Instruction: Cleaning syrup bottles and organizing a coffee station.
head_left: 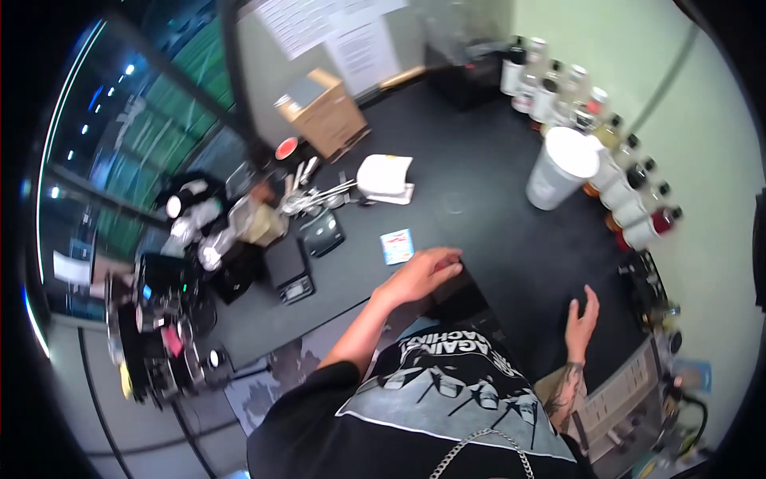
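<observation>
My left hand [423, 274] is over the inner edge of the dark countertop [471, 227], palm down with its fingers loosely bent and the thumb apart. It holds nothing that I can see. Just beyond its wrist lies a small flat white, blue and red packet [396, 247], apart from the hand. My right hand [582, 323] is raised over the right-hand stretch of counter, fingers apart and nothing in them. Farther off on the right stands a tall white cup [562, 169], upright and out of reach of both hands' fingers.
Several bottles [630, 195] line the right wall behind the cup. A cardboard box [325, 116] stands at the back. Left of centre are a white curved holder [384, 177], metal spoons [319, 194], a black rounded device [322, 232] and a small scale [289, 271]. Cluttered equipment [171, 319] fills the far left.
</observation>
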`<state>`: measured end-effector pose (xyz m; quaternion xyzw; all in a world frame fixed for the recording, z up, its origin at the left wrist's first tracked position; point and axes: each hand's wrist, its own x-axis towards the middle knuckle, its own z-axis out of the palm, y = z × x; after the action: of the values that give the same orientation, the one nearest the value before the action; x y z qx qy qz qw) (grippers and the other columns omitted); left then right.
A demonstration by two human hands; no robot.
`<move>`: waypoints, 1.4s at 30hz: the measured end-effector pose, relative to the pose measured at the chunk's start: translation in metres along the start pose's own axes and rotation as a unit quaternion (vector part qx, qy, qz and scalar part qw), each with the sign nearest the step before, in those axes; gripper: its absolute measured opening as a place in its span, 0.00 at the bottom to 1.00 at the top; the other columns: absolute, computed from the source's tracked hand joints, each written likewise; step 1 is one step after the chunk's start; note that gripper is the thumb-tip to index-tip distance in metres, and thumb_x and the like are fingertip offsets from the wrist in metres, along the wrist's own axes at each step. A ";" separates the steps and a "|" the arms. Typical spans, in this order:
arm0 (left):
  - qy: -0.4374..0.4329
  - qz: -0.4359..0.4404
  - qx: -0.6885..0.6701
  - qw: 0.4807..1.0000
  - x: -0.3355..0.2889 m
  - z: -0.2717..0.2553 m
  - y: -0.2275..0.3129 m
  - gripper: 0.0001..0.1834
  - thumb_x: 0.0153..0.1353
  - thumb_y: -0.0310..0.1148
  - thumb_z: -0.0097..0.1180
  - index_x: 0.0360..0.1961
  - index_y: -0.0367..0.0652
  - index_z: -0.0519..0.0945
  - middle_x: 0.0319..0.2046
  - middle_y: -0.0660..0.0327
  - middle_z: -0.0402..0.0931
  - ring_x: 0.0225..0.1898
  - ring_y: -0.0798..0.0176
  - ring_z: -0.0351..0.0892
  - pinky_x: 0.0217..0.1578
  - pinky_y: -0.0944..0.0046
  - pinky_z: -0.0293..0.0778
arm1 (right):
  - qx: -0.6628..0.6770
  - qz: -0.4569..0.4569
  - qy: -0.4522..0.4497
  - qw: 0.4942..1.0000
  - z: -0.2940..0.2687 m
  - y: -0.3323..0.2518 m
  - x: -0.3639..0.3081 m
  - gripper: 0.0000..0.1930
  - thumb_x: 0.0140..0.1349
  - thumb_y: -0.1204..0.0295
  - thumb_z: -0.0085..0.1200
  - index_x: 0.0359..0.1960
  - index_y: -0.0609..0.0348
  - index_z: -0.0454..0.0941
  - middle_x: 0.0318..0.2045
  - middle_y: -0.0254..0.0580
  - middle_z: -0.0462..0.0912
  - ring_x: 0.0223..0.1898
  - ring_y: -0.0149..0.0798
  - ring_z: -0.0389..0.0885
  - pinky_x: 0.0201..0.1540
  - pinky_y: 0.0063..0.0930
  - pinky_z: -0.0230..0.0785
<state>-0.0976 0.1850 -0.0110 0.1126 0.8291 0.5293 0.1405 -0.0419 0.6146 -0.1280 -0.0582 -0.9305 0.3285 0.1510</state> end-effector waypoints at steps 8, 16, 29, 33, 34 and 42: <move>0.280 -0.085 0.115 0.949 -0.005 -0.122 -0.052 0.25 0.63 0.48 0.69 0.23 0.34 0.81 0.13 0.59 0.69 0.17 0.69 0.62 0.21 0.59 0.62 | -0.158 0.140 -0.343 0.915 0.125 -0.127 0.013 0.58 0.60 0.44 0.64 0.81 0.39 0.32 0.76 0.70 0.19 0.75 0.80 0.18 0.65 0.89 0.26; 0.408 -0.085 0.332 0.846 0.009 -0.292 -0.208 0.20 0.62 0.44 0.66 0.40 0.35 0.84 0.41 0.45 0.83 0.44 0.44 0.84 0.44 0.49 0.78 | -0.179 0.224 -0.403 0.869 0.137 -0.141 0.030 0.70 0.52 0.27 0.59 0.77 0.32 0.14 0.70 0.82 0.09 0.70 0.87 0.09 0.63 0.90 0.23; 0.157 -0.184 0.543 0.804 0.045 -0.399 -0.328 0.20 0.59 0.31 0.58 0.51 0.33 0.74 0.50 0.40 0.78 0.54 0.34 0.77 0.53 0.40 0.76 | -0.105 0.190 -0.302 0.928 0.132 -0.153 0.015 0.60 0.55 0.36 0.65 0.81 0.36 0.38 0.76 0.71 0.15 0.74 0.77 0.08 0.67 0.85 0.18; 0.151 -0.142 0.476 0.855 0.058 -0.386 -0.287 0.22 0.53 0.33 0.69 0.47 0.33 0.79 0.42 0.43 0.83 0.43 0.37 0.84 0.46 0.43 0.78 | -0.079 0.238 -0.243 0.937 0.115 -0.146 0.017 0.47 0.62 0.45 0.64 0.79 0.42 0.54 0.79 0.67 0.35 0.79 0.69 0.28 0.74 0.71 0.32; 0.134 -0.133 0.379 0.906 0.066 -0.371 -0.261 0.22 0.55 0.32 0.69 0.49 0.33 0.80 0.41 0.46 0.85 0.40 0.44 0.85 0.43 0.48 0.79 | 0.014 0.220 -0.197 0.955 0.111 -0.142 0.018 0.43 0.64 0.48 0.63 0.76 0.46 0.58 0.76 0.65 0.47 0.78 0.64 0.42 0.74 0.62 0.42; -0.229 0.057 -0.049 0.970 0.060 -0.079 -0.035 0.32 0.62 0.21 0.66 0.65 0.39 0.66 0.47 0.55 0.84 0.45 0.65 0.83 0.46 0.64 0.79 | 0.322 0.079 -0.278 0.901 0.058 -0.246 0.036 0.31 0.65 0.54 0.65 0.64 0.56 0.74 0.57 0.49 0.81 0.45 0.38 0.87 0.53 0.32 0.76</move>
<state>-0.1829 0.1237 -0.0181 0.2715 0.7401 0.5362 0.3017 -0.0965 0.3963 -0.0067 0.0143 -0.7704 0.6239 -0.1301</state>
